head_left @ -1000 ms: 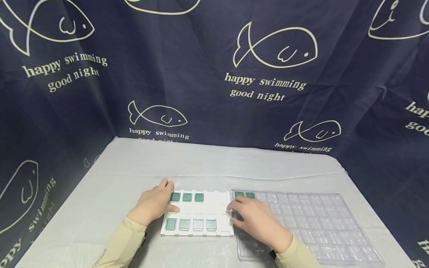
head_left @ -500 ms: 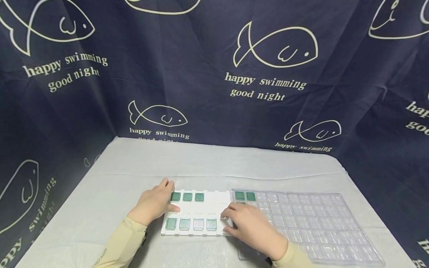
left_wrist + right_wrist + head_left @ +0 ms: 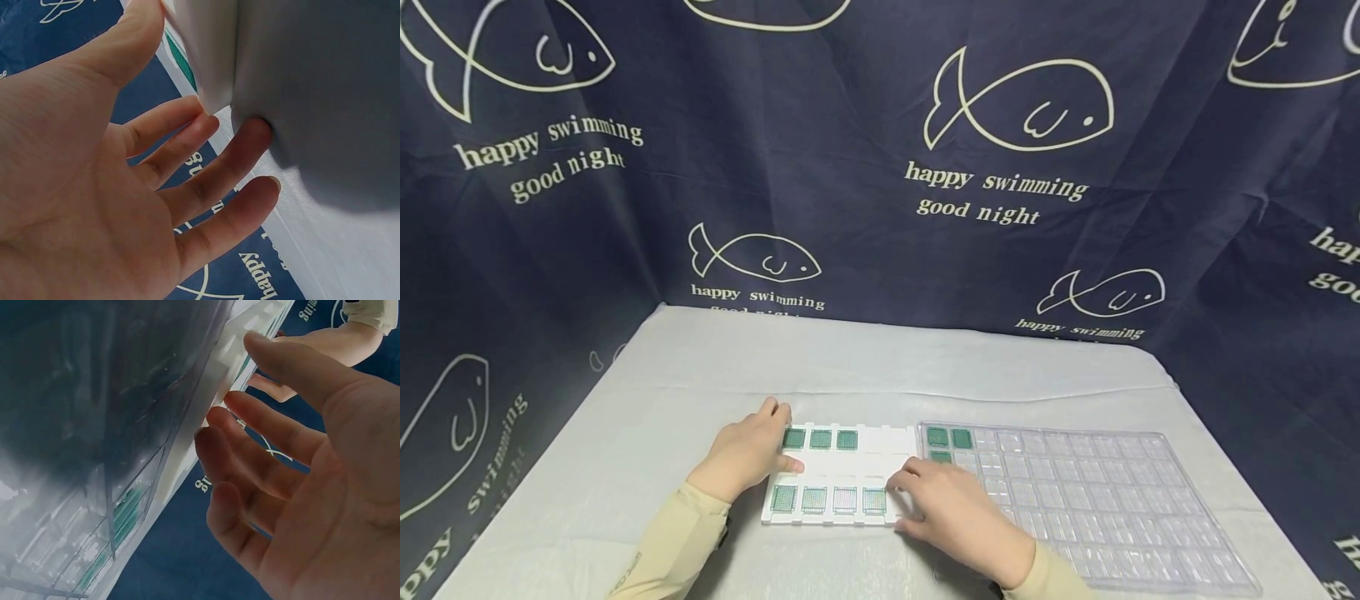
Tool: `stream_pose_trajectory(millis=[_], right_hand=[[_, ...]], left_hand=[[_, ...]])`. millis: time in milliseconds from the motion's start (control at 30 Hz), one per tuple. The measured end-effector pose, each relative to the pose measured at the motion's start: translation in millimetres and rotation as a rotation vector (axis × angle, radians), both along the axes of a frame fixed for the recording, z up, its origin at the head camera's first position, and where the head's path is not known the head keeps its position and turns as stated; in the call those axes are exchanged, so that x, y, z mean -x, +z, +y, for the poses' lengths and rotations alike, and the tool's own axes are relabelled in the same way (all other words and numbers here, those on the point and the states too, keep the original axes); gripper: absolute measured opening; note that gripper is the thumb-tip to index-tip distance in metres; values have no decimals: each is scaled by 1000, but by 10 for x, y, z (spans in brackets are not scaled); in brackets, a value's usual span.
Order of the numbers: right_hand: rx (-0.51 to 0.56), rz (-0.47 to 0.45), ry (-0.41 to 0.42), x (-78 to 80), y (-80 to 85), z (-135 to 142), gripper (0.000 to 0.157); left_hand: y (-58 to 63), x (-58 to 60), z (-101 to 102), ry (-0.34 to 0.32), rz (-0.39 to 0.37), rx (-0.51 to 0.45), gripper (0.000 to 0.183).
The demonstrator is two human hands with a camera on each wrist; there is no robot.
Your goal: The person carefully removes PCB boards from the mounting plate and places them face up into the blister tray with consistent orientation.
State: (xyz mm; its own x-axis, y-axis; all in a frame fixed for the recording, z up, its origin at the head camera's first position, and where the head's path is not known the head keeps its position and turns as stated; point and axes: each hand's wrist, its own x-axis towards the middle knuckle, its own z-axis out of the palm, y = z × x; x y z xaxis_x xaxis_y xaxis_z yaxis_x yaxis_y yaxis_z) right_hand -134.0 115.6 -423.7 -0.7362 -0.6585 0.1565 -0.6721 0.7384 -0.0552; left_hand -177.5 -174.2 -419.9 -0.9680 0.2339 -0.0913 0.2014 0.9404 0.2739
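A white tray (image 3: 842,463) holds small green circuit boards in two rows: three at the back and several at the front. My left hand (image 3: 745,450) grips its left end, thumb (image 3: 134,37) on top and fingertips at the edge. Near the tray's front right corner is my right hand (image 3: 955,510), its thumb and fingers apart, close to the rightmost front board (image 3: 874,500). Nothing shows between them in the right wrist view. Right beside stands a clear compartment tray (image 3: 1075,500), with green boards (image 3: 937,437) in its back left compartments.
The clear tray spreads over the right part of the white-covered table (image 3: 820,358). A dark blue curtain (image 3: 865,167) with fish drawings and lettering hangs behind and on both sides.
My right hand has moved left and toward the front, from the clear tray's edge onto the white tray's right end, uncovering a third board in the clear tray. The left hand stays put.
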Motion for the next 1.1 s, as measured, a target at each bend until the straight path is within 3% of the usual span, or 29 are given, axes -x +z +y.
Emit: stream_pose_trajectory(millis=[200, 1100], right_hand=[[32, 40, -10, 3, 6, 9, 32], [25, 60, -54, 3, -36, -4, 29]], left_hand=[[-1, 5, -1, 1, -2, 7, 66], [-13, 12, 0, 6, -13, 8, 67]])
